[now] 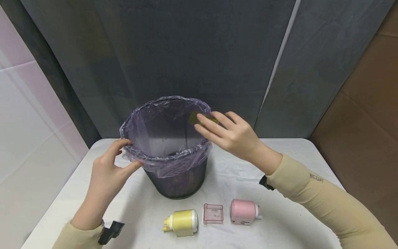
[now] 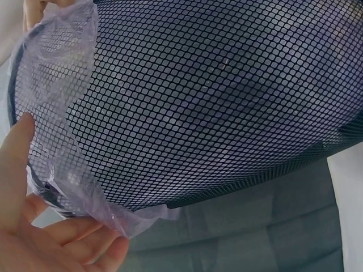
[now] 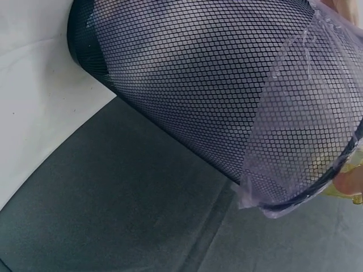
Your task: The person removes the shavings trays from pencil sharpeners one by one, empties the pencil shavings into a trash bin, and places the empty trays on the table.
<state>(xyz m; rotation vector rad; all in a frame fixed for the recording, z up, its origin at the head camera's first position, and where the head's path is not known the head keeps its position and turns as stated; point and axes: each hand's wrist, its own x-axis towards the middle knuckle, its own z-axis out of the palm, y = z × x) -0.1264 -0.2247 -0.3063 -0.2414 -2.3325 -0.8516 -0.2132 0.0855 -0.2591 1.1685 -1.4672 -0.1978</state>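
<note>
A black mesh wastebasket [image 1: 178,185] stands on the white table, lined with a thin purple plastic bag [image 1: 169,167] folded over its rim. My left hand [image 1: 107,171] grips the rim at the left, thumb on the outer side. In the left wrist view the thumb [image 2: 17,141] lies against the bag and mesh. My right hand [image 1: 231,135] holds a see-through yellow plastic piece [image 1: 194,118] over the right part of the basket's mouth; the fingers cover much of it. At the right wrist view's edge, the yellow piece [image 3: 336,192] shows beside the rim.
In front of the basket lie a yellow-and-white bottle-like container [image 1: 182,222], a clear pink square cover [image 1: 213,214] and a pink container [image 1: 244,211] on its side. A dark grey panel [image 1: 186,52] rises behind the table, with a brown panel [image 1: 363,114] at the right.
</note>
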